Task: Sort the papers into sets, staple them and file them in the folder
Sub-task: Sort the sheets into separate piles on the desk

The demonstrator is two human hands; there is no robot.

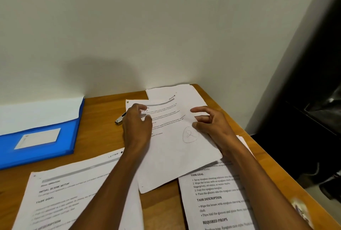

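Observation:
A stack of printed sheets [171, 148] lies at the middle of the wooden table, its top page marked with a circled "2". My left hand [137, 124] rests on the stack's left side, fingers bent down onto the paper. My right hand [210, 120] is at the stack's right edge, thumb and fingers loosely curled against the top sheet. A small silver stapler [120, 119] lies just left of my left hand, partly hidden by it. A blue folder [38, 137] with white sheets in it sits at the far left.
Another printed set [73, 192] lies near the front left, under my left forearm. A third set [217, 200] headed "TASK GOAL" lies at the front right. The wall runs along the table's back edge. The table's right edge [258, 148] drops to a dark floor area.

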